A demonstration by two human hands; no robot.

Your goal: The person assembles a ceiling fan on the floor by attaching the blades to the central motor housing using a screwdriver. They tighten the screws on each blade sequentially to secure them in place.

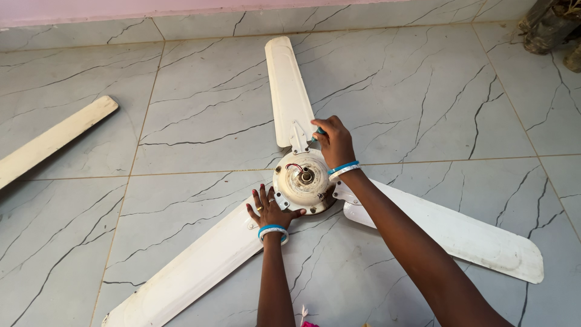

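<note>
Head view, looking down: right hand (334, 142) has fingers curled tight around a small tool with a teal handle (319, 131), probably a screwdriver, though only the handle tip shows and the working end is hidden behind the knuckles. Tool sits at the bracket (297, 138) where the upper blade (288, 91) meets the motor hub (302, 180), so the work point lies just left of the right fingers, touching or nearly so. Left hand (270, 210) is flat, fingers spread, palm down on the root of the lower-left blade (190, 272), thumb tip touching the hub rim; it holds nothing, only presses. Hub lies between the two hands, shaft end up, red wire visible on top. Right hand is the nearer one to the bracket; left hand is on the opposite side of the hub. Upper blade's long axis runs straight away from the person, toward the wall. Third blade (460, 236) goes off lower right, passing under the right forearm. Ceiling fan lies flat on grey marble-pattern floor tiles (423, 91). A separate loose blade (51, 140) lies well apart at the left edge. Both wrists wear blue and white bangles.
</note>
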